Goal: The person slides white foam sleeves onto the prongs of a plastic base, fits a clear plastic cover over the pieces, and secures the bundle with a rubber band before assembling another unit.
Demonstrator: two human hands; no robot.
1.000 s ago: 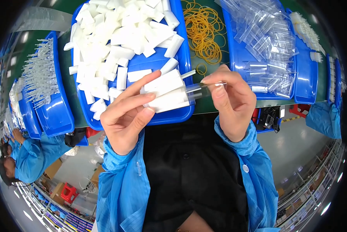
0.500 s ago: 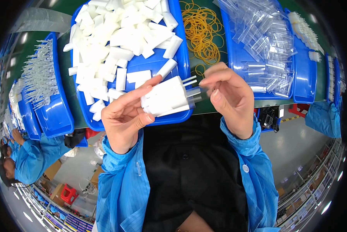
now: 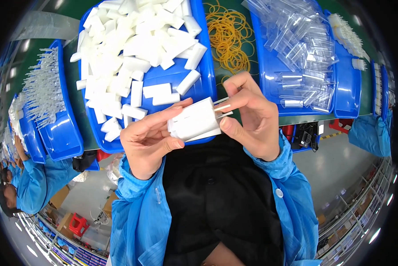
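Observation:
My left hand point(image 3: 151, 138) grips a stack of white foam pieces point(image 3: 193, 120) held flat in front of my chest. My right hand point(image 3: 251, 119) pinches thin white sticks point(image 3: 222, 108) that poke out of the stack's right edge. Both hands hover over the near rim of a blue tray point(image 3: 181, 75) filled with several loose white foam blocks point(image 3: 132, 44). Blue sleeves cover both my forearms.
A pile of yellow rubber bands point(image 3: 228, 33) lies on the green table behind my right hand. A blue tray of clear plastic tubes point(image 3: 303, 53) stands at the right, a blue bin of thin white parts point(image 3: 48, 95) at the left. Other blue-clad workers sit at the far left.
The clear tube in my right hand is gone from view. My right fingers have closed in on the stack's edge and now pinch the white sticks there.

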